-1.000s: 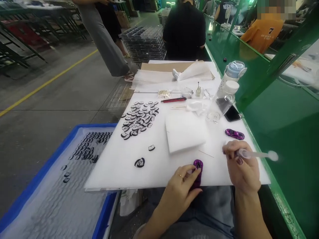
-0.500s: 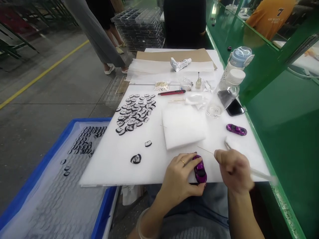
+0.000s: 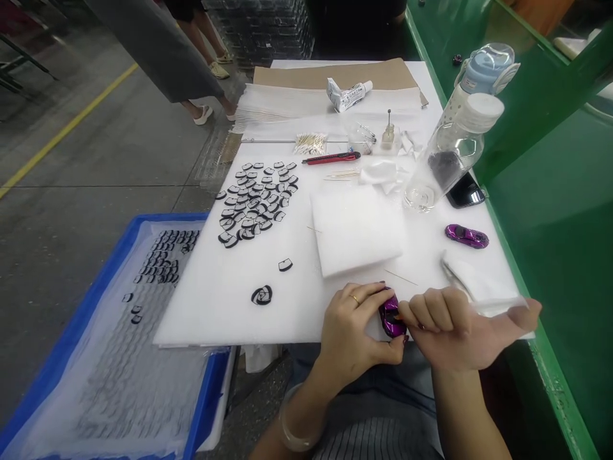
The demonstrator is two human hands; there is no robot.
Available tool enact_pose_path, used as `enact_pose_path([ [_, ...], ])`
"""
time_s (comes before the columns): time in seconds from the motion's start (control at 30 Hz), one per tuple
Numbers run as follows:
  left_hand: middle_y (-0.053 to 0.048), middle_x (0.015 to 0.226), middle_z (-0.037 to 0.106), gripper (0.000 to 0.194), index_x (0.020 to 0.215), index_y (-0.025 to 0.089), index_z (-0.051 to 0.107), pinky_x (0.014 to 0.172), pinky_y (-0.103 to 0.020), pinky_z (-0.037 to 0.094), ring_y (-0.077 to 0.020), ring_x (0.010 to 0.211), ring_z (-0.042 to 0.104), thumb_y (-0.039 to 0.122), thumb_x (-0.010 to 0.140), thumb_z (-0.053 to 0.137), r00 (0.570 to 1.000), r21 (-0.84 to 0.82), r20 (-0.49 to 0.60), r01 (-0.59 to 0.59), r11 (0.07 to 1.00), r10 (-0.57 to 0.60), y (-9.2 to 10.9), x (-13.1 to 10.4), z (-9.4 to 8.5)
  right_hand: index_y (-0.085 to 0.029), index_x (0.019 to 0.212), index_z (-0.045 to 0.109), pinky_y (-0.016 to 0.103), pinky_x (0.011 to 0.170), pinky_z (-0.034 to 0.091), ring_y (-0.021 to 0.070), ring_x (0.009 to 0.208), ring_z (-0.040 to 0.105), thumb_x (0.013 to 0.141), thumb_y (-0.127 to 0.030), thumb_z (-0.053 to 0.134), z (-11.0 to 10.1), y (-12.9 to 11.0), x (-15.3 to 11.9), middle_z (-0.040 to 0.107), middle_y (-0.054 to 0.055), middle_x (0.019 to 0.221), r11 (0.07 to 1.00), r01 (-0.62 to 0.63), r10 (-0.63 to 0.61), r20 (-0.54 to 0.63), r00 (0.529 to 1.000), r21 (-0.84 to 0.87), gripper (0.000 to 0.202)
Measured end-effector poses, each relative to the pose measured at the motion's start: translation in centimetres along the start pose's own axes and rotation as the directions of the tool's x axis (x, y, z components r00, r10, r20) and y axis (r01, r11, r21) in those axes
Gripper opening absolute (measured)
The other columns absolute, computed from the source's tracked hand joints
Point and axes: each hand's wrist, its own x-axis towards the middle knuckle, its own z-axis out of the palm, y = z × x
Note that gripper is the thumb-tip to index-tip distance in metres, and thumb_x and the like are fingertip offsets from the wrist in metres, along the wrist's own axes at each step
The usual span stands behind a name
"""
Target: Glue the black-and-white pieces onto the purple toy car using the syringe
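Right hand (image 3: 457,332) was brought to purple car (image 3: 389,312)
Car was kept clamped in left hand's (image 3: 351,332) fingers; translucent tool (image 3: 498,306) was gripped by curled right fingers

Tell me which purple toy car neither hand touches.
The far purple car, lying near the phone; the left hand holds the nearer car.

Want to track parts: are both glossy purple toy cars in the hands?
No, the left hand holds one purple car; the other purple car lies apart, untouched.
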Motion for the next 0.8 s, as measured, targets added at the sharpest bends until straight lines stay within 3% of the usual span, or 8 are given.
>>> enact_pose_path([
  [0.27, -0.008, 0.111, 0.072, 0.053, 0.108, 0.017, 0.072, 0.083, -0.045, 0.056, -0.0278, 0.094, 0.064, 0.023, 0.056, 0.074, 1.0, 0.001, 0.006, 0.004, 1.0, -0.004, 0.02, 0.05, -0.02, -0.019, 0.05, 0.023, 0.031, 0.047, 0.021, 0.011, 0.043, 0.018, 0.071, -0.087, 0.044, 0.49, -0.43, 0.28, 0.008, -0.004, 0.042, 0.99, -0.073, 0.068, -0.049, 0.997, -0.123, 0.074],
  [0.63, -0.009, 0.111, 0.072, 0.051, 0.109, 0.015, 0.072, 0.083, -0.046, 0.056, -0.0282, 0.096, 0.064, 0.024, 0.058, 0.073, 1.0, 0.02, 0.023, 0.001, 1.0, -0.001, 0.08, 0.0, -0.12, -0.02, 0.046, 0.024, 0.03, 0.046, 0.024, 0.0104, 0.038, 0.018, 0.078, -0.084, 0.04, 0.7, -0.23, 0.46, 0.011, -0.004, 0.038, 0.959, 0.009, -0.002, 0.025, 1.0, -0.282, 0.074],
  [0.73, -0.009, 0.11, 0.071, 0.051, 0.109, 0.015, 0.072, 0.082, -0.046, 0.056, -0.0281, 0.096, 0.064, 0.025, 0.059, 0.073, 1.0, 0.022, 0.021, -0.008, 1.0, 0.007, 0.07, -0.01, -0.11, -0.02, 0.045, 0.02, 0.031, 0.046, 0.024, 0.0112, 0.038, 0.016, 0.082, -0.078, 0.046, 0.74, 0.03, -0.03, 0.008, -0.005, 0.038, 0.923, 0.074, -0.091, -0.029, 0.995, -0.379, 0.073],
  [0.8, -0.009, 0.111, 0.071, 0.051, 0.109, 0.016, 0.071, 0.081, -0.046, 0.056, -0.0282, 0.096, 0.064, 0.025, 0.059, 0.074, 1.0, 0.029, 0.018, -0.008, 1.0, 0.008, 0.07, -0.01, -0.08, -0.021, 0.045, 0.018, 0.032, 0.048, 0.025, 0.0123, 0.039, 0.017, 0.083, -0.075, 0.048, 0.54, 0.17, -0.25, 0.005, -0.004, 0.039, 0.836, 0.143, -0.218, -0.083, 0.972, -0.529, 0.073],
])
